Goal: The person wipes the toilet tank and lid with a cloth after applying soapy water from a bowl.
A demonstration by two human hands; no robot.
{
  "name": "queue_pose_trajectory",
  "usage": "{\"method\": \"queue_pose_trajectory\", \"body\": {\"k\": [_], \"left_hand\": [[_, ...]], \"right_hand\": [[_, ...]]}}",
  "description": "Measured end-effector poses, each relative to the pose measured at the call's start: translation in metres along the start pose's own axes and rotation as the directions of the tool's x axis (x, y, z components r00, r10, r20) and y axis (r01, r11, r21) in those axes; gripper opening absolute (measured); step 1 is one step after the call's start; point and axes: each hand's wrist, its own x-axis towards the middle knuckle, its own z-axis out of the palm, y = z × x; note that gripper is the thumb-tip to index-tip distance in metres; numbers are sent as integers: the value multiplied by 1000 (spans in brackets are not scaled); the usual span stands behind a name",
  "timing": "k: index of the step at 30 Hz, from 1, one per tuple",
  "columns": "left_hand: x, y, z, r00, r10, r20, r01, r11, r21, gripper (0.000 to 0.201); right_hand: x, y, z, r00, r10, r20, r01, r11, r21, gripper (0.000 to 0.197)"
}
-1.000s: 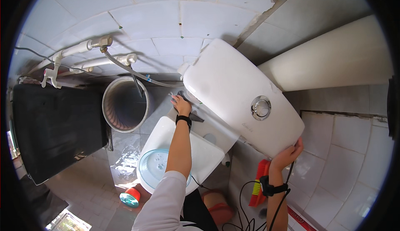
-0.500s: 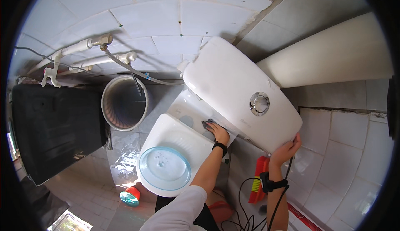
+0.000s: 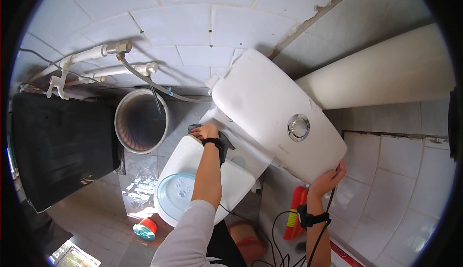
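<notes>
A white toilet tank with a round chrome flush button tilts across the middle of the view. My right hand grips the tank's lower right corner, fingers curled over its edge. A dark cloth is pressed by my left hand onto the white ledge between the tank and the closed toilet lid. A pale blue translucent bowl rests on the front of the toilet lid, just left of my left forearm.
A grey bucket stands left of the toilet under a hose from white wall pipes. A large black tub fills the left side. A red brush and black cables lie by my right wrist. A small red and teal object sits on the wet floor.
My left hand with the cloth slid right along the ledge behind the lid, then back up and left to where it is now. My right hand stayed on the tank corner.
</notes>
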Motion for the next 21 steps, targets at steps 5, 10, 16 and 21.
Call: {"method": "queue_pose_trajectory", "body": {"k": [5, 10, 16, 21], "left_hand": [[-48, -26, 31, 816, 577, 39, -572, 815, -92, 68], [-120, -82, 59, 656, 580, 483, -754, 528, 390, 74], [-165, -79, 75, 856, 244, 455, -206, 970, -132, 102], [-113, -67, 60, 937, 57, 345, -219, 865, 452, 99]], "right_hand": [[0, 3, -4, 1000, -8, 8, 8, 999, -40, 39], [1, 2, -4, 1000, -10, 7, 10, 999, -41, 38], [5, 3, -7, 999, -29, 20, 30, 998, -59, 36], [-4, -5, 1, 999, 24, 45, -21, 998, -63, 39]]}}
